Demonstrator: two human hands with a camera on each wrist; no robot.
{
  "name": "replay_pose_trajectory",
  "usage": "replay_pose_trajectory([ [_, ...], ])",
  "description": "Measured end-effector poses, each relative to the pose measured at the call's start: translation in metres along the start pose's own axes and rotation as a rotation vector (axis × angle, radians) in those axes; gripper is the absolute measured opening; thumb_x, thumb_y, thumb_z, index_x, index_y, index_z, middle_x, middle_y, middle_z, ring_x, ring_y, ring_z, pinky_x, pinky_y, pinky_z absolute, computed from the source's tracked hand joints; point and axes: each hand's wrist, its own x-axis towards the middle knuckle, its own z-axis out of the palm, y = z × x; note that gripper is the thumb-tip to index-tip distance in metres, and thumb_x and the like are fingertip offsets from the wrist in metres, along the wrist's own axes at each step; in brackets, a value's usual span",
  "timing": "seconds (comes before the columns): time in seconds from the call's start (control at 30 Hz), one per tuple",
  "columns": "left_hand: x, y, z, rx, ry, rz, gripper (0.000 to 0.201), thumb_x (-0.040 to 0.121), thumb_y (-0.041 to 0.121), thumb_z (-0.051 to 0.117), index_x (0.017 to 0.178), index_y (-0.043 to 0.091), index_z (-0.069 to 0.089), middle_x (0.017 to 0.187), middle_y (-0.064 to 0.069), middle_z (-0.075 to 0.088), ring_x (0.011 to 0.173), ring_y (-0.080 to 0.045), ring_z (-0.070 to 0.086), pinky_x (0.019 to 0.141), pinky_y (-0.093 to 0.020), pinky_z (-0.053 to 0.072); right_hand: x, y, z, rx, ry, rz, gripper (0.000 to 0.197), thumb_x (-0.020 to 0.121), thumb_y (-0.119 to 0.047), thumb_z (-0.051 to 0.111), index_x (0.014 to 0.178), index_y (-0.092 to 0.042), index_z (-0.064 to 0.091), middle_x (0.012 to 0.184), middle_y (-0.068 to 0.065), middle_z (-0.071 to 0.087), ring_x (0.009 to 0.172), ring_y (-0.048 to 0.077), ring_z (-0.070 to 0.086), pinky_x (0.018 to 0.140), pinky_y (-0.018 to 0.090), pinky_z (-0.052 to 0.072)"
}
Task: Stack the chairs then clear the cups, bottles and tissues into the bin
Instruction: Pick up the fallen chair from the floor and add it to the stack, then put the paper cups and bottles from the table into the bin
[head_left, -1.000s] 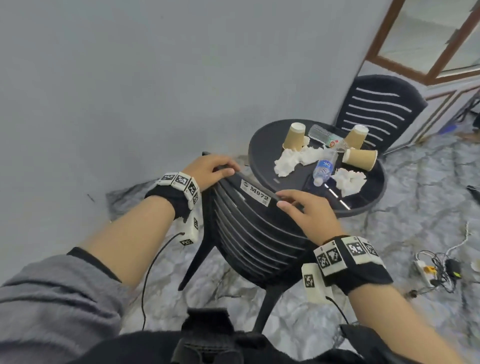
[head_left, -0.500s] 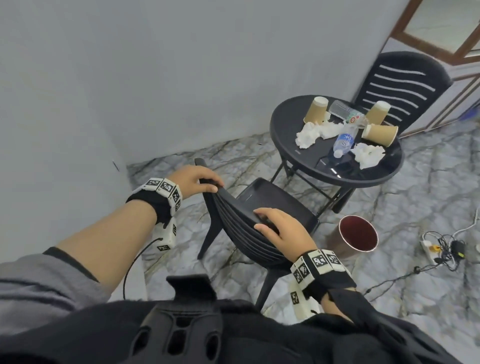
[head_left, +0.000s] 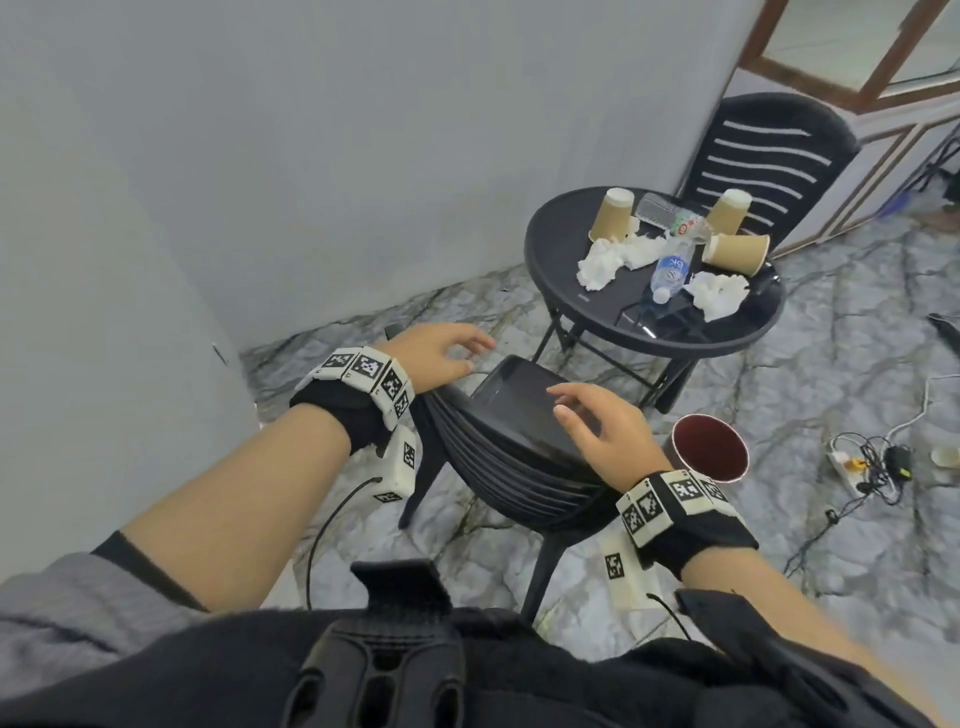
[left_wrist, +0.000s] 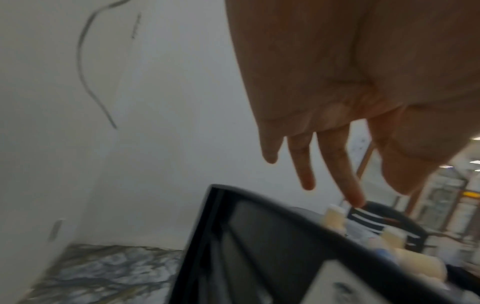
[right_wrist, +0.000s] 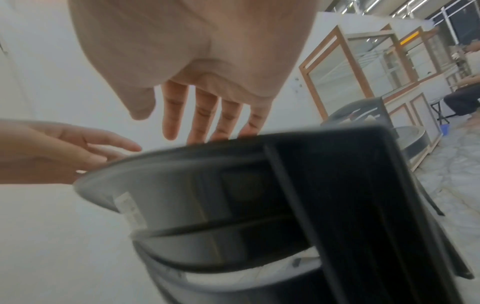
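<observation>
Left hand (head_left: 441, 353) and right hand (head_left: 605, 436) both spread loose, gripping nothing, just above the black slatted plastic chair (head_left: 519, 447). Red-lined round bin (head_left: 709, 447) just beside it.

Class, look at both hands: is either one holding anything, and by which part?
Nothing is held. The left hand and right hand are open, fingers spread, above the chair's backrest.

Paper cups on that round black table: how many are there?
3. One paper cup stands upside down at the table's back left, another upside down at the back right, and a third lies on its side just in front of that one. None looks hidden.
</observation>
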Motion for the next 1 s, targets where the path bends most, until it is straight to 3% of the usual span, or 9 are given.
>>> replay_pose_trajectory([
  [0.1,0.024,0.047,0.005,0.036,0.034,0.043,0.039,0.091,0.024,0.051,0.129,0.03,0.049,0.125,0.007,0.059,0.115,-0.013,0.053,0.097,-0.03,0.038,0.004,0.014,-0.025,-0.054,0.069,0.028,0.025,0.094,-0.025,0.052,0.117,-0.024,0.061,0.1,-0.008,0.063,0.088,0.005,0.056,0.081,0.015,0.041],
  [0.23,0.063,0.102,0.021,0.024,0.096,0.095,0.039,0.09,0.023,0.053,0.129,0.027,0.048,0.122,0.002,0.058,0.112,-0.017,0.055,0.097,-0.032,0.042,0.01,0.041,-0.065,-0.093,0.17,0.078,0.024,0.093,-0.022,0.053,0.116,-0.024,0.06,0.1,-0.008,0.061,0.088,0.007,0.054,0.081,0.019,0.041],
  [0.37,0.107,0.144,0.042,0.04,0.132,0.073,0.038,0.09,0.025,0.052,0.128,0.024,0.049,0.12,0.002,0.059,0.108,-0.017,0.056,0.086,-0.027,0.04,0.014,0.08,-0.114,-0.16,0.231,0.107,0.024,0.094,-0.023,0.051,0.116,-0.024,0.06,0.099,-0.004,0.061,0.087,0.009,0.054,0.082,0.027,0.046],
  [0.5,0.156,0.182,0.07,-0.008,0.069,0.052,0.038,0.09,0.021,0.053,0.127,0.023,0.049,0.123,-0.002,0.057,0.112,-0.019,0.054,0.088,-0.024,0.037,0.016,0.123,-0.172,-0.207,0.227,0.168,0.025,0.095,-0.023,0.05,0.118,-0.019,0.059,0.101,0.002,0.061,0.088,0.016,0.058,0.081,0.03,0.046],
  [0.67,0.219,0.229,0.112,-0.035,0.084,-0.023,0.042,0.089,0.022,0.052,0.13,0.02,0.046,0.126,-0.005,0.056,0.112,-0.023,0.054,0.09,-0.028,0.04,0.02,0.194,-0.24,-0.285,0.176,0.179,0.027,0.095,-0.024,0.049,0.12,-0.021,0.057,0.103,0.002,0.061,0.086,0.01,0.051,0.081,0.025,0.042],
  [0.87,0.286,0.257,0.157,-0.126,0.214,-0.153,0.044,0.089,0.019,0.053,0.131,0.017,0.044,0.127,-0.008,0.054,0.111,-0.024,0.054,0.088,-0.026,0.038,0.043,0.262,-0.293,-0.355,0.104,0.177,0.032,0.095,-0.028,0.049,0.125,-0.024,0.053,0.112,0.002,0.057,0.1,0.018,0.054,0.087,0.03,0.044],
  [1.0,0.323,0.257,0.177,-0.137,0.304,-0.235,0.044,0.086,0.02,0.055,0.129,0.017,0.046,0.126,-0.013,0.052,0.11,-0.029,0.055,0.093,-0.033,0.04,0.071,0.3,-0.304,-0.318,0.091,0.227,0.035,0.093,-0.031,0.05,0.128,-0.027,0.051,0.123,0.005,0.054,0.113,0.025,0.05,0.096,0.043,0.045],
])
